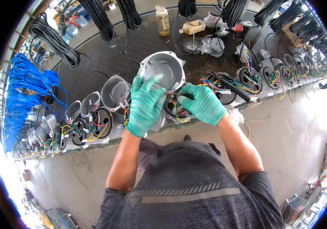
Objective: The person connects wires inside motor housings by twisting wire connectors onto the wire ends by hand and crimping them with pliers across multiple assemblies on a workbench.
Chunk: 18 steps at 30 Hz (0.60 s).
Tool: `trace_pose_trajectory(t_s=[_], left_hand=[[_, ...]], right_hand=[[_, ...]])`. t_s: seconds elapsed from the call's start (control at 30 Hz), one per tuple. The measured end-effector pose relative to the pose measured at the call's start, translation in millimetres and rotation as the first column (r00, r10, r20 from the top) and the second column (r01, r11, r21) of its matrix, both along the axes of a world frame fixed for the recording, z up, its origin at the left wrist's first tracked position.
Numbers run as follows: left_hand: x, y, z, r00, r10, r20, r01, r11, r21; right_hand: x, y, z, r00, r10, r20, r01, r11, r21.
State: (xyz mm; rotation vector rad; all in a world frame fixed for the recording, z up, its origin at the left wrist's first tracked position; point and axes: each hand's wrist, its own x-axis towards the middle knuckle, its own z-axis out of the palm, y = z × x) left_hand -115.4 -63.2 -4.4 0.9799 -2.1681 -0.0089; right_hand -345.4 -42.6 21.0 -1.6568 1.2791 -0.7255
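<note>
Both my hands wear green knit gloves and meet over an open round metal housing [176, 112] with coloured wires coming out of it. My left hand [145, 103] pinches a thin wire between thumb and fingertips, its other fingers near a larger grey round cup-shaped cover [164, 68]. My right hand [204, 102] comes from the other side, fingertips pinched on the wires. The very tips and the wire ends are partly hidden. Just right of my right hand, dark-handled pliers [230, 84] lie across another wired housing [224, 96].
Rows of wired housings [104, 123] and grey covers [115, 92] line the bench edge on both sides. Black cable coils [54, 40] hang along the far side, blue cable coils [28, 82] at left. A bottle [162, 21] and a yellowish container [193, 27] stand behind.
</note>
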Motion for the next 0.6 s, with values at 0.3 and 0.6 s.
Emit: trace_pose_trajectory(t_s=[0.3, 0.6], left_hand=[[-9.5, 5.1, -2.6, 0.99, 0.082, 0.114, -0.088, 0.995, 0.045], [-24.7, 6.5, 0.2, 0.962, 0.192, 0.194, -0.206, 0.977, 0.05]], right_hand=[[-16.3, -13.2, -2.7, 0.945, 0.089, -0.313, -0.145, 0.976, -0.162], [-13.2, 7.4, 5.4, 0.77, 0.006, -0.638, -0.501, 0.625, -0.599]])
